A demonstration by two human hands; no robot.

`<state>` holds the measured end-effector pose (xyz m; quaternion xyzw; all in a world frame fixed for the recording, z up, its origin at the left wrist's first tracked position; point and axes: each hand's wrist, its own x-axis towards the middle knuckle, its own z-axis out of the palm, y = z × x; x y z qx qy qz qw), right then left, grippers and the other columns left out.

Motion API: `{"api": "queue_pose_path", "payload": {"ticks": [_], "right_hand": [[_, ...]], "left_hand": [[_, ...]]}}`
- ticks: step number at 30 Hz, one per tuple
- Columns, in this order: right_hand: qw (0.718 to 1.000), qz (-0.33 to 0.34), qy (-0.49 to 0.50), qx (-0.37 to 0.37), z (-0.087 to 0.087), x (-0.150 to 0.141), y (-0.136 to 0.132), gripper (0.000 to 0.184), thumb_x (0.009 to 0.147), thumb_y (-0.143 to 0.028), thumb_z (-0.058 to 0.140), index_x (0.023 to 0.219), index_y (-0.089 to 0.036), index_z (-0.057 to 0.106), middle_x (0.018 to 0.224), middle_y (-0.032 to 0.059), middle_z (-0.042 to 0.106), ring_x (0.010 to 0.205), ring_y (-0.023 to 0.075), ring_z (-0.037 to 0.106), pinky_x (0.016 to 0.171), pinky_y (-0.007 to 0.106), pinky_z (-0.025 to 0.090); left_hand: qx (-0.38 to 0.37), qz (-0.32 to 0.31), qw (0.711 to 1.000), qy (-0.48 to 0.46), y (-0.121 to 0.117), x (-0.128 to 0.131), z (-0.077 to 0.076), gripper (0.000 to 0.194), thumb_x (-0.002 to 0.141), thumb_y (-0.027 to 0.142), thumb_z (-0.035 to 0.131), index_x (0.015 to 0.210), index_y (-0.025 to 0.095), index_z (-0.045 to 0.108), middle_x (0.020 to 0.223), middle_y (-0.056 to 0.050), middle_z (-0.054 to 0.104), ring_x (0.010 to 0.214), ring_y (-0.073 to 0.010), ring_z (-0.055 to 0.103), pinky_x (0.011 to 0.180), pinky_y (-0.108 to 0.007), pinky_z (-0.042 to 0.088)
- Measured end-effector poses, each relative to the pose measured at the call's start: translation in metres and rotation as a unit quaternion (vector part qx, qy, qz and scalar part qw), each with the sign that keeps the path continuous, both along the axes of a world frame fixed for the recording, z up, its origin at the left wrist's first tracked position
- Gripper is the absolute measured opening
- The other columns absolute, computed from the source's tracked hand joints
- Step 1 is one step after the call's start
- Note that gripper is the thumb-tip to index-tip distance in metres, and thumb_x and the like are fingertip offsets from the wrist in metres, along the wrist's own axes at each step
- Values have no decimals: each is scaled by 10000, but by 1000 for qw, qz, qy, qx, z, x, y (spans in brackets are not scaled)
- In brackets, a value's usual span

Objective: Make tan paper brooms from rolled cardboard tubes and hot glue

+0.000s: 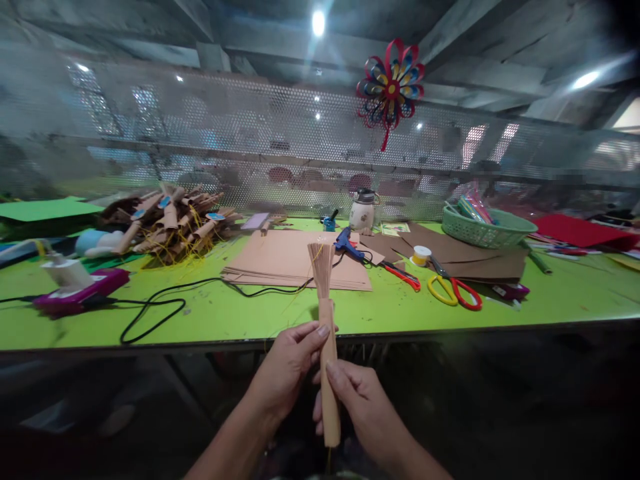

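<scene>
A small broom-shaped piece of brown paper (pixel 327 310) is held upright just off the table's front edge. Its fringed top fans out above, and the lower part is a long smooth handle. My left hand (pixel 295 363) is closed on the upper handle, with the thumb pressed on the front. Lower down, my right hand (pixel 357 393) grips the same handle from the right, its thumb on the side and its fingers behind. Past the fringe lies a stack of brown paper sheets (pixel 280 257). A blue glue gun (pixel 349 245) rests at the right of that stack.
Scissors (pixel 455 288), a red-handled cutter (pixel 404 275) and a yellow thread spool (pixel 421 255) lie right of centre. A green basket (pixel 487 230) stands behind them. Similar brown paper pieces (pixel 175 223) are heaped left. A black cable (pixel 175 303) runs from a purple power strip (pixel 83 291).
</scene>
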<state>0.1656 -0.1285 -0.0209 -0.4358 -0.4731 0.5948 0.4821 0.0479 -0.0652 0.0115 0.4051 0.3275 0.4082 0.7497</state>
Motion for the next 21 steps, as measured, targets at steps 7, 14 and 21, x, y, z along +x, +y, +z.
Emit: {"api": "queue_pose_path", "payload": {"ticks": [7,14,21], "right_hand": [[972,-29,-182,144,12,19,10,429,926,-453,413,643,-148,519,613,-21,426,587,102,374,543,228,301],[987,-44,-105,116,11,15,19,416,917,-472,415,635,-172,469,534,-32,443,487,99,420,469,217,334],[981,-22,-144,124,10,18,23,410,923,-472,406,661,-171,502,540,-35,455,468,98,436,460,220,353]], "left_hand": [[3,-16,1000,2,10,-1,0,209,697,294,741,788,107,716,722,-44,650,656,-109,574,647,-201,458],[19,-11,1000,12,13,-1,5,254,633,282,781,817,119,718,754,-59,676,620,-129,597,668,-250,476],[31,2,999,8,21,-8,5,217,633,254,777,793,124,712,749,-54,674,649,-139,606,680,-258,483]]}}
